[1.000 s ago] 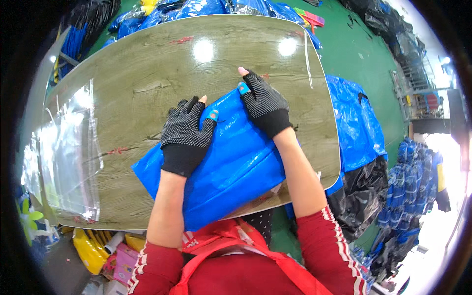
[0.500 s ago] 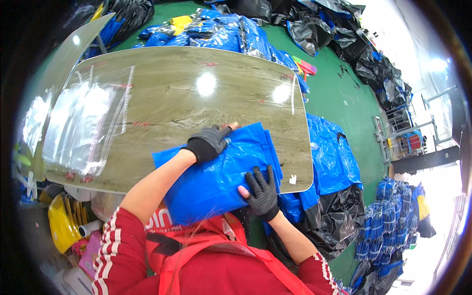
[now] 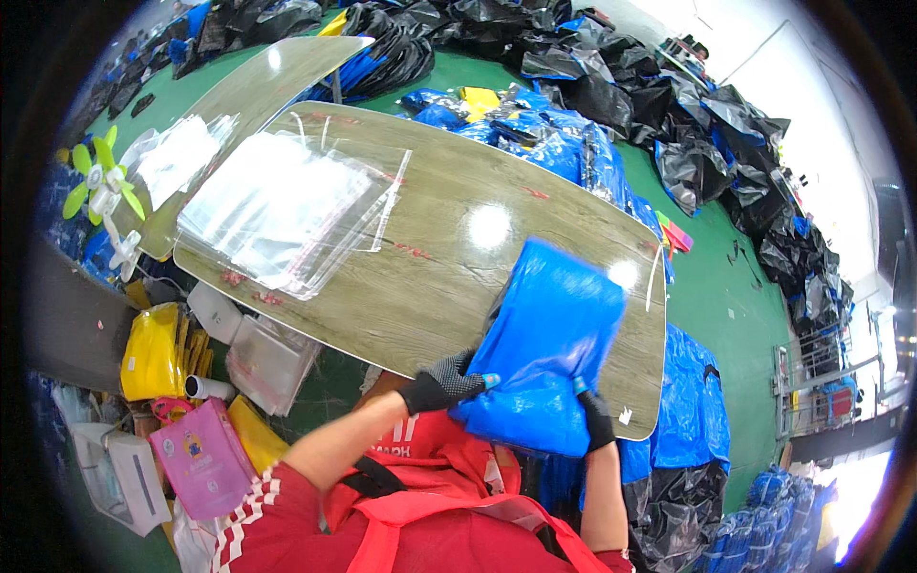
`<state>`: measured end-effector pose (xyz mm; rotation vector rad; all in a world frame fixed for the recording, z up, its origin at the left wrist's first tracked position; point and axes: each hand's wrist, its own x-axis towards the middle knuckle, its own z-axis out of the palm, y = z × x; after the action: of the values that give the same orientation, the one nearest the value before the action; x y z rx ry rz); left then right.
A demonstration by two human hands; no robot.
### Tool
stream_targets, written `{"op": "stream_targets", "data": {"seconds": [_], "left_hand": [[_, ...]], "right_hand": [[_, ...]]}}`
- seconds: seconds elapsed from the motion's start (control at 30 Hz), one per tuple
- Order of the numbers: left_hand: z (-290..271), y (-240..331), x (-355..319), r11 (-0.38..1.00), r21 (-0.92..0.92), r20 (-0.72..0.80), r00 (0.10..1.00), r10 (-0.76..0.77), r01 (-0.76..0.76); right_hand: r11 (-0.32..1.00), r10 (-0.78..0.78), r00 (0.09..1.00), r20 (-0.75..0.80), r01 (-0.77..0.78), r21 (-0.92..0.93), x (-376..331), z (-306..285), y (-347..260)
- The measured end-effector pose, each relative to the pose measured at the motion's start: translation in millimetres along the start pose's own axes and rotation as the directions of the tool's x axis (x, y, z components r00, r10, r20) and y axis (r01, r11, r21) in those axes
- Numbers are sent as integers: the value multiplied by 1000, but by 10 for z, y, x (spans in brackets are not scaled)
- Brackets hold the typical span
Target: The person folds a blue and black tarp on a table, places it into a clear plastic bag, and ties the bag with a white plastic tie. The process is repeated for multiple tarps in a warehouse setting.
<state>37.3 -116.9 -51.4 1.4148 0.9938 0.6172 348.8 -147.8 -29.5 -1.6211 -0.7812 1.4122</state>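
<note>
A folded blue plastic tarp (image 3: 549,334) is held between both my hands at the front edge of the wood-patterned table (image 3: 439,201). My left hand (image 3: 451,380), in a black dotted glove, grips its left edge with the thumb on top. On the opposite edge my right hand (image 3: 596,418), gloved in the same way, has its thumb on the upper face and its fingers partly hidden. The tarp's far end reaches over the tabletop, and its near end comes close to my red apron.
Clear plastic bags (image 3: 282,205) lie stacked on the table's left part. Beyond stand piles of blue bundles (image 3: 564,143) and black-and-blue sheeting (image 3: 688,162). A green fan (image 3: 98,178), a yellow bundle (image 3: 153,353) and a pink bag (image 3: 203,460) are at the left.
The tarp has turned so that its long side points away from me. My left hand has gone from its top to its left edge, and my right hand grips the right edge.
</note>
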Motion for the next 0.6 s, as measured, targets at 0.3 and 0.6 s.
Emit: {"op": "stream_targets", "data": {"seconds": [0.3,0.6], "left_hand": [[-2536,-212,954,205,900,-435,793,426,384],[-922,-37,59,282,870,306,892,333,-404]], "right_hand": [[997,73,972,223,-79,19,-75,-149,47],[993,70,967,247,-91,77,-184,-371,-78]]}}
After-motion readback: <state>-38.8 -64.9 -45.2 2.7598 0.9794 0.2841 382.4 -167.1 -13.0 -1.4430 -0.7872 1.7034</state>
